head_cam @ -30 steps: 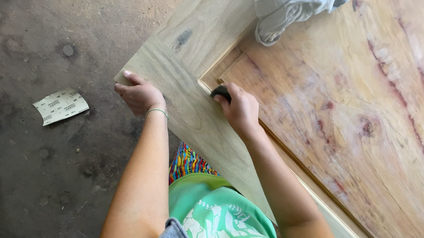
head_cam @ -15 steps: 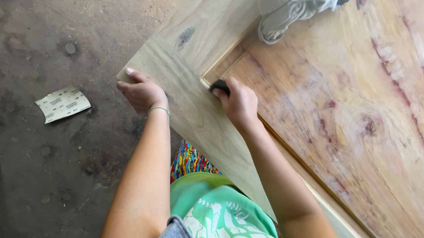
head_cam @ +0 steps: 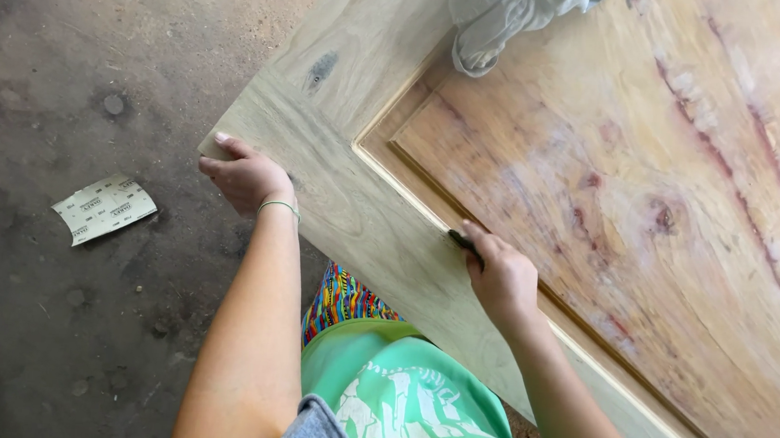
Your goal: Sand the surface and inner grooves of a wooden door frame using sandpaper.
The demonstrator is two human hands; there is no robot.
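Pale wooden door panel, reddish-streaked grain

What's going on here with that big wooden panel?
A person stands over a large pale wooden door panel. Their right hand presses a small dark sanding piece into the moulded groove beside the inset, while the left hand grips the panel's corner edge. A crumpled grey cloth lies on top.

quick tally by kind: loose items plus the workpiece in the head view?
Wooden panelled door: 1
Dark sanding piece, pinched in the right hand: 1
Grey-white cloth lying on the door: 1
Sandpaper sheet on the floor: 1
Thin bracelet at the left hand, which grips the door's edge: 1
Total: 5
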